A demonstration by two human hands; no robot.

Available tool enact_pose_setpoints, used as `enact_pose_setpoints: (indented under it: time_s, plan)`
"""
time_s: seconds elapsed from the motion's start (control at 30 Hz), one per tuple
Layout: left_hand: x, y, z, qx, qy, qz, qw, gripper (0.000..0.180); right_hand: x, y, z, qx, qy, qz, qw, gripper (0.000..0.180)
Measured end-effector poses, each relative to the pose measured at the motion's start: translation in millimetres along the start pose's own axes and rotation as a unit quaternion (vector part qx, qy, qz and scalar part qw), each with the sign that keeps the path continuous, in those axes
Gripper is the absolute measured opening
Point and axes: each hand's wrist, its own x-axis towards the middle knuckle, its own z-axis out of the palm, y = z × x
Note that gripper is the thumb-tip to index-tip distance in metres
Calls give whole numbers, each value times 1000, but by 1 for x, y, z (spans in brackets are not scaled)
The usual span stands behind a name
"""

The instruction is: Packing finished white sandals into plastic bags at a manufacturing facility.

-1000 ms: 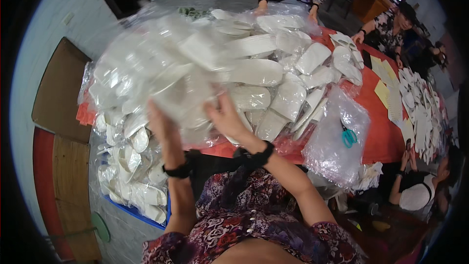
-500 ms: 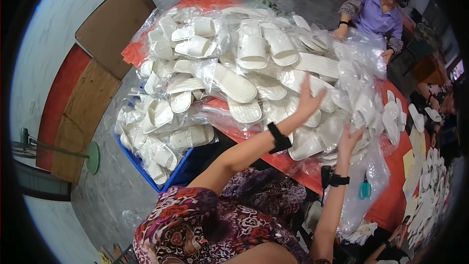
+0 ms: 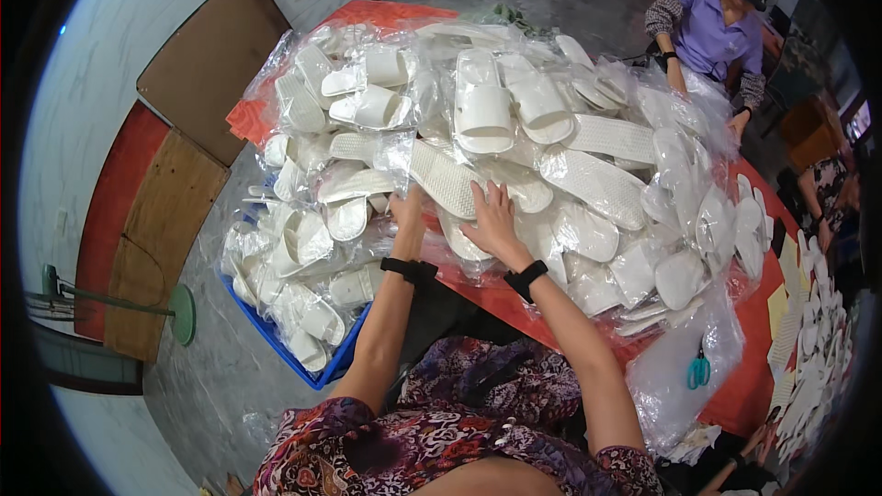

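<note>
White slippers in clear plastic bags are heaped in front of me. My right hand (image 3: 494, 219) lies with its fingers spread at the near edge of a bagged slipper with a textured white sole (image 3: 445, 176). Left of that sole, my left hand (image 3: 407, 208) has its fingers curled together by the clear plastic; what they hold, if anything, is hidden. Beyond my left hand rests another white slipper (image 3: 347, 219) in its bag. A pair of bagged slippers (image 3: 483, 113) lies farther back, toes toward me.
A blue crate (image 3: 338, 363) full of bagged slippers stands at left, beside the red-covered table (image 3: 758, 331). Teal-handled scissors (image 3: 698, 371) lie on clear plastic at right. A co-worker in purple (image 3: 717, 37) handles plastic at the far right. Loose white slippers (image 3: 808, 358) pile up beyond.
Both my hands have moved left across the heap, the left from the middle slippers and the right from the right side. The co-worker's hands have shifted slightly on the plastic.
</note>
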Motion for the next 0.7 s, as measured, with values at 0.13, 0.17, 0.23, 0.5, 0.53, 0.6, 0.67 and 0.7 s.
enact_pose_setpoints:
  time_s: [0.13,0.17,0.23,0.5,0.53,0.6,0.67,0.7]
  plan:
    - [-2,30,19,-130,-169,-274,938,14,5,24,4,-75,-6,53,996,75]
    - [5,30,22,-182,-199,-258,928,3,7,27,5,-77,-3,57,995,75]
    - [-2,46,38,-228,-217,-252,915,7,10,37,2,-10,63,48,997,60]
    - [-77,167,59,-318,-313,-128,886,32,-11,21,-94,155,198,49,967,30]
    - [-90,179,63,-299,-338,-101,887,28,-19,18,-111,175,218,38,960,28]
    - [-127,203,72,-290,-384,-79,873,33,-43,19,-140,172,263,49,948,24]
    - [-156,215,81,-280,-421,-85,858,36,-67,26,-162,211,279,106,931,23]
    - [-173,216,89,-268,-452,-90,846,39,-82,35,-177,199,258,128,937,27]
